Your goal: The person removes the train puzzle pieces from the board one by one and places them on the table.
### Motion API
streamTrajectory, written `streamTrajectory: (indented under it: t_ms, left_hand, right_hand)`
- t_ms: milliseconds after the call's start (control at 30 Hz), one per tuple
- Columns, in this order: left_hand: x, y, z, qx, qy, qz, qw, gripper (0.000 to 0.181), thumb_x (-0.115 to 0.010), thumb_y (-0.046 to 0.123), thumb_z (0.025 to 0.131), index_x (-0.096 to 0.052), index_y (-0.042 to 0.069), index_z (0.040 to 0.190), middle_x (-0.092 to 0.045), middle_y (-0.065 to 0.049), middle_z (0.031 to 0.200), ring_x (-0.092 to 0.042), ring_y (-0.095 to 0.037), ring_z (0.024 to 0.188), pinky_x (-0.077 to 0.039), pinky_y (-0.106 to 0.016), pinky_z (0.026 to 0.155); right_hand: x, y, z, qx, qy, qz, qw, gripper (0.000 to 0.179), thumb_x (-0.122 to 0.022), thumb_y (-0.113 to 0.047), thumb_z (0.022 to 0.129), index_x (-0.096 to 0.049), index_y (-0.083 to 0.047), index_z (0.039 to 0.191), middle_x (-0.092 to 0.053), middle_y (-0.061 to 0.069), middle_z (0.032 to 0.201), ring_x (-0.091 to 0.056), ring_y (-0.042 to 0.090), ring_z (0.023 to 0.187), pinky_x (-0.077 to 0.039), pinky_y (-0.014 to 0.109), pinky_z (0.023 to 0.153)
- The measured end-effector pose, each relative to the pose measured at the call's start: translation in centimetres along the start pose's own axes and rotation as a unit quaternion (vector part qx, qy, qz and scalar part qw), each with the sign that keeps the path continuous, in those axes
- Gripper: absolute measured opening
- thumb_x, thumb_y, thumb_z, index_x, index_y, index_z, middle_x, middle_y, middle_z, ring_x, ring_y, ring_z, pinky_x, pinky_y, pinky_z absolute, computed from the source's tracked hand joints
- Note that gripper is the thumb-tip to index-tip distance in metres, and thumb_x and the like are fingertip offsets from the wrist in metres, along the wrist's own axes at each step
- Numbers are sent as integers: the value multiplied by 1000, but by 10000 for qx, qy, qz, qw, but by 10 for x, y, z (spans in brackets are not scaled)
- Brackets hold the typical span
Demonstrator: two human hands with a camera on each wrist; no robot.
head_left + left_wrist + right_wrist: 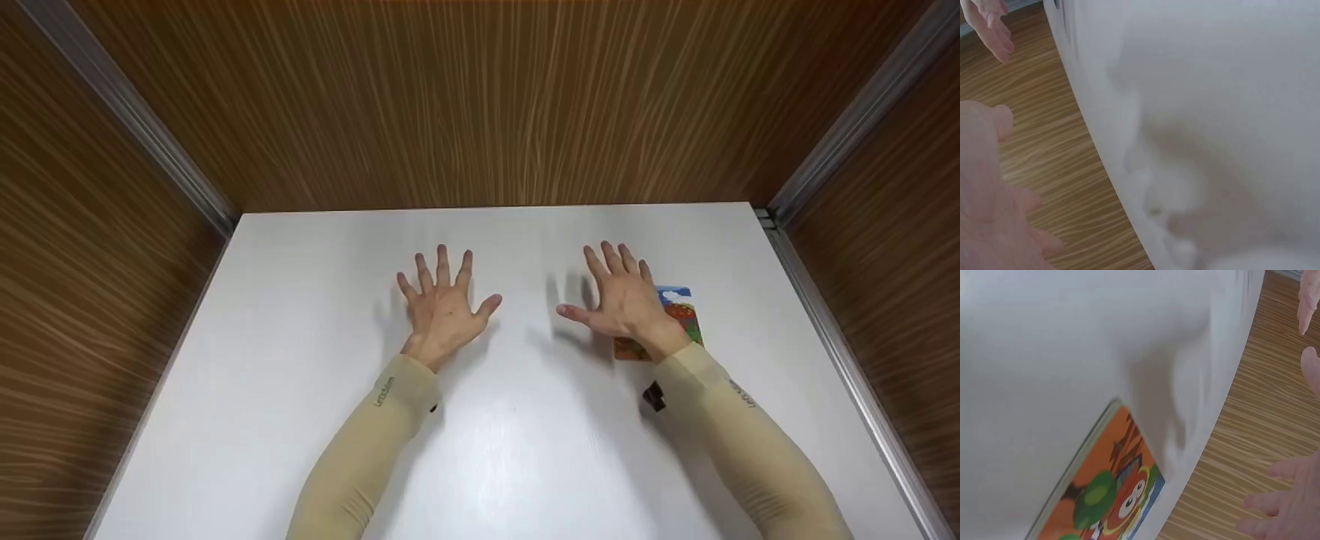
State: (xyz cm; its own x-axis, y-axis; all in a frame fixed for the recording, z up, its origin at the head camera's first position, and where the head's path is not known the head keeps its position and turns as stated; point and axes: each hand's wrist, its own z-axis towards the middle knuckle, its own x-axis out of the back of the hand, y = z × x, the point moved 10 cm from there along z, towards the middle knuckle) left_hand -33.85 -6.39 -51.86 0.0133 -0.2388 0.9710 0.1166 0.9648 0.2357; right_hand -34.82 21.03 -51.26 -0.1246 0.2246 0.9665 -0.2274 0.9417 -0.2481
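Note:
Both hands hover above a white table with their fingers spread, casting shadows on it. The left hand (444, 315) holds nothing, and only bare tabletop lies beneath it. My right hand (622, 304) is empty too, held over a small colourful picture book or board (681, 311) that it and the wrist partly cover. In the right wrist view the board's corner (1123, 478) shows an orange ground, green shapes and a red cartoon figure with round eyes. Its edge looks thick. Whether it is a book or a puzzle board, I cannot tell.
The white tabletop (510, 450) is bounded by a brown wood-grain panel (487, 105) at the back and similar panels on both sides. Grey metal rails (847, 337) run along the corners and the right edge. Small dark pieces (654, 396) sit at the sleeve cuffs.

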Motion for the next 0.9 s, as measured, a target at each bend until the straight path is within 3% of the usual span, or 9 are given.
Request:
streamTrajectory:
  t_ms: [200, 500, 667, 900]
  left_hand:
    - [-7, 26, -1, -252, -50, -71, 9996, 91, -51, 74, 107, -28, 25, 180, -18, -23, 189, -14, -61, 173, -15, -85, 133]
    - [-23, 68, -4, -598, -143, 45, 9981, 87, -50, 72, 109, -33, 23, 179, -31, -24, 184, -28, -56, 170, -28, -79, 133]
    - [-32, 90, -7, -737, -227, -162, 9969, 83, -53, 67, 111, -38, 21, 177, -38, -25, 181, -36, -54, 168, -35, -75, 132]
    - [-45, 119, -11, -865, -267, 19, 9959, 75, -54, 64, 112, -45, 22, 174, -49, -19, 176, -47, -45, 163, -40, -66, 132]
  right_hand:
    - [3, 15, -11, 184, -13, 204, 9996, 115, -71, -74, 97, -25, -8, 179, -24, 28, 186, -20, 56, 172, -18, 79, 136]
    - [5, 40, -30, 481, 63, 19, 9988, 104, -73, -66, 100, -37, -2, 174, -36, 32, 179, -34, 59, 165, -33, 76, 132]
    - [8, 56, -43, 511, 184, 71, 9985, 96, -77, -59, 100, -46, -1, 169, -45, 32, 174, -42, 59, 160, -42, 79, 124]
    - [11, 79, -57, 379, 211, 103, 9990, 92, -81, -56, 99, -52, 1, 164, -50, 33, 169, -48, 58, 156, -47, 78, 120]
